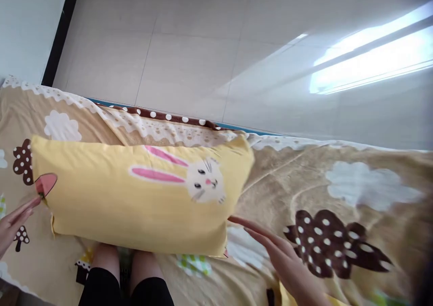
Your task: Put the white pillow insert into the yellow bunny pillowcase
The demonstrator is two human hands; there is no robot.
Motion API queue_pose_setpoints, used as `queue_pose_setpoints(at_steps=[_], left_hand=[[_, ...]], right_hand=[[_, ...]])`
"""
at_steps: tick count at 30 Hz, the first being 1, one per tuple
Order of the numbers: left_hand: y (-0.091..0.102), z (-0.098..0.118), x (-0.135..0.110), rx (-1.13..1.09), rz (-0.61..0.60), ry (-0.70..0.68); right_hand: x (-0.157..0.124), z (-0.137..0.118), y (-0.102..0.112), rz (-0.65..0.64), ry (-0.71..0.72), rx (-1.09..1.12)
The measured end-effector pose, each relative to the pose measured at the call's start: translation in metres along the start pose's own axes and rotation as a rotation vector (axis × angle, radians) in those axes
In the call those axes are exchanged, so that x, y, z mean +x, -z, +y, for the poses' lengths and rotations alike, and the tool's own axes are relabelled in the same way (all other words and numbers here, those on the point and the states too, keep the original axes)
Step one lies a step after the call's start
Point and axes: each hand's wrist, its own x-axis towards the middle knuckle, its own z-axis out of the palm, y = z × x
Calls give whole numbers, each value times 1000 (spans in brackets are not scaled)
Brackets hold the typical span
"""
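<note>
A yellow pillow (135, 198) with a white rabbit face and pink ears lies across a tan patterned bedspread (304, 184). My left hand (13, 222) is at the pillow's left end, fingers stretched out and just touching its corner. On the other side, my right hand (280, 256) reaches toward the pillow's lower right corner with fingers extended and held flat. Neither hand holds anything. My knees (125, 274) in black shorts show below the pillow.
The bedspread carries white clouds and brown polka-dot mushrooms (324, 247), with a scalloped lace-print border (162, 125) at the far edge. Beyond it lies a pale tiled floor (203, 49) with a bright window reflection at right. A white wall (23, 22) stands at far left.
</note>
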Motion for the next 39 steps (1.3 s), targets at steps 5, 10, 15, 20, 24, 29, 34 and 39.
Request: queue_pose_setpoints(at_steps=[5,10,15,20,24,29,34,39], left_hand=[[-103,130,19,373,159,-607],[-205,222,79,520,17,-766],[-173,151,113,567,404,-409],[-171,89,127,408,615,-246],[-191,77,143,372,640,-348],[-195,76,151,411,601,-267],[-200,71,155,407,681,-338],[-197,78,156,365,697,-316]], right_hand=[[18,-121,-58,350,185,-156],[87,-217,-126,-128,454,-46],[139,-133,-134,75,181,-191],[139,-80,-154,285,154,-208],[140,-77,-178,347,183,-184],[144,-75,-182,312,126,-218],[144,-72,-185,366,173,-208],[151,-83,-180,358,168,-198]])
